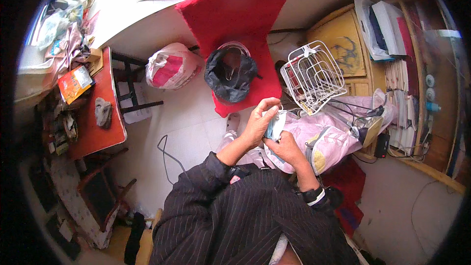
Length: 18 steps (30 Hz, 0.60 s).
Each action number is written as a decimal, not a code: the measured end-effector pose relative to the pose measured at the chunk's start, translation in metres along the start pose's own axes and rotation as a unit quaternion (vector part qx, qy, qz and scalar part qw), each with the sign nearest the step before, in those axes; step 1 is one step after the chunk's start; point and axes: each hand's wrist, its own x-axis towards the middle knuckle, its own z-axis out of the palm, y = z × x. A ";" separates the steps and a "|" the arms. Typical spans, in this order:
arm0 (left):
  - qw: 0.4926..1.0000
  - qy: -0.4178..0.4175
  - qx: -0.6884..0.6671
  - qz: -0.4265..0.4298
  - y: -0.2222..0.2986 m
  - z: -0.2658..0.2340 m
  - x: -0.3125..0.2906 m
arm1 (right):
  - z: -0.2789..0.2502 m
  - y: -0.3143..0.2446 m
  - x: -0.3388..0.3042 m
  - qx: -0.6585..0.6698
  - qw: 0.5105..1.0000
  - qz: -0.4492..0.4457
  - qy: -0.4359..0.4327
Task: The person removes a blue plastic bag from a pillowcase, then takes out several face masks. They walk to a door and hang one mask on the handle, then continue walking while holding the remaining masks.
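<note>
A light blue and white face mask is held in front of my body, partly hidden by my fingers. My left hand is closed on its upper part, the thumb and fingers pinching near the top edge. Lower down and to the right, my right hand grips the mask's bottom end. Just beyond my hands stands a red cloth-covered chair, with an open black fabric bag resting on its seat. A pink patterned cover lies right beside my right hand.
A white wire basket stands right of the chair, near a wooden cabinet. A white and pink plastic bag sits left of the chair. Further left is a red-topped table with a grey cloth. A dark cable loops over the floor.
</note>
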 end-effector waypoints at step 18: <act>0.898 0.303 0.318 0.000 -0.005 -0.199 0.079 | -0.050 0.065 0.165 0.372 0.882 0.043 0.287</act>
